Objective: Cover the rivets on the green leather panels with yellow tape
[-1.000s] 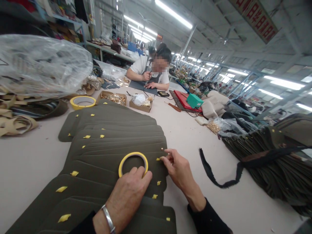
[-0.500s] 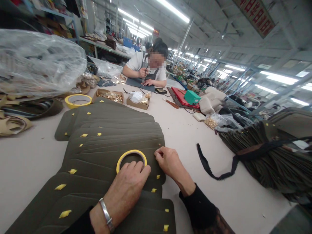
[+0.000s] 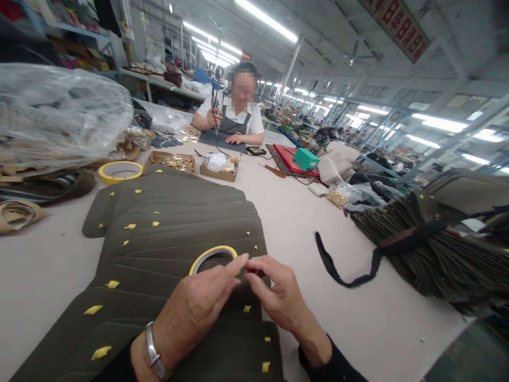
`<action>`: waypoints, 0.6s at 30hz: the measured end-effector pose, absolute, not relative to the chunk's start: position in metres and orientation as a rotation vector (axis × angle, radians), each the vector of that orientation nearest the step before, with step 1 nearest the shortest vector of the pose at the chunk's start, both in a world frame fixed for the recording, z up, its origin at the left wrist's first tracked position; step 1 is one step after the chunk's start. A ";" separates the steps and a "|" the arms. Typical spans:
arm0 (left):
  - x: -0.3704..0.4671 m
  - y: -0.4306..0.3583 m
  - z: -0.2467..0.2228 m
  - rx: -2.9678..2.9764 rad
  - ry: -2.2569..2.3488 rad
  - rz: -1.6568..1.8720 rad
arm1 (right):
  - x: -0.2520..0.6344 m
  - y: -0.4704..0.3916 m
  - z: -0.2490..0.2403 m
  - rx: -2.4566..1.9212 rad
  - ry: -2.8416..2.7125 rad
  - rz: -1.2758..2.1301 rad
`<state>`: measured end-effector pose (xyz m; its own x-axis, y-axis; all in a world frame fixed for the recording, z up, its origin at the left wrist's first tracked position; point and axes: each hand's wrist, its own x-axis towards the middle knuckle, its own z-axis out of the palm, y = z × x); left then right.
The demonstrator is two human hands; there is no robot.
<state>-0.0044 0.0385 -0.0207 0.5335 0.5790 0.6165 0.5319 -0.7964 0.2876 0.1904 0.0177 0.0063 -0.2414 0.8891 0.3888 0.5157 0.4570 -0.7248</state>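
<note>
right hand point(image 3: 280, 294) has slid toward 6 o'clock over half a second, baring a second brass stud point(image 3: 256, 248) next to the first; left hand point(image 3: 199, 300) has straightened its fingers to meet it.

green panels point(image 3: 191, 209): fanned flat beneath both hands, spreading from 7 to 11 o'clock, probably overlapped so every edge strip stays reachable. yellow scraps point(image 3: 112, 285) dot both sides, perhaps as spot covers. tape roll point(image 3: 214, 248) rests tilted behind the left fingers; cannot tell if they grip it, though that would keep it handy.

left fingers long and close together. right thumb and forefinger curl at their tips, nearly a pinch; cannot tell what, if anything, sits between.

panels' right edge passes just under the right hand. pale table point(image 3: 290, 223) runs from there to a black strap point(image 3: 345, 281) at 3 o'clock, giving that arm sideways room; past it, a dark stack point(image 3: 405, 252) bounds the reach.

tighter at 11: box of fittings point(image 3: 218, 174), second roll point(image 3: 105, 174). co-worker point(image 3: 234, 126) at 12, well apart.
</note>
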 end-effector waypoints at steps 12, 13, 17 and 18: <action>-0.001 0.035 -0.017 2.660 1.020 1.079 | 0.182 0.024 -0.006 -1.007 -2.072 0.117; -0.001 0.035 -0.017 2.669 1.009 1.063 | 0.181 0.023 -0.007 -1.015 -2.060 0.094; 0.001 0.036 -0.013 2.654 1.039 0.955 | 0.177 0.018 -0.005 -1.119 -1.957 0.160; 0.002 0.035 -0.012 2.644 1.057 0.934 | 0.175 0.017 -0.003 -1.178 -1.901 0.232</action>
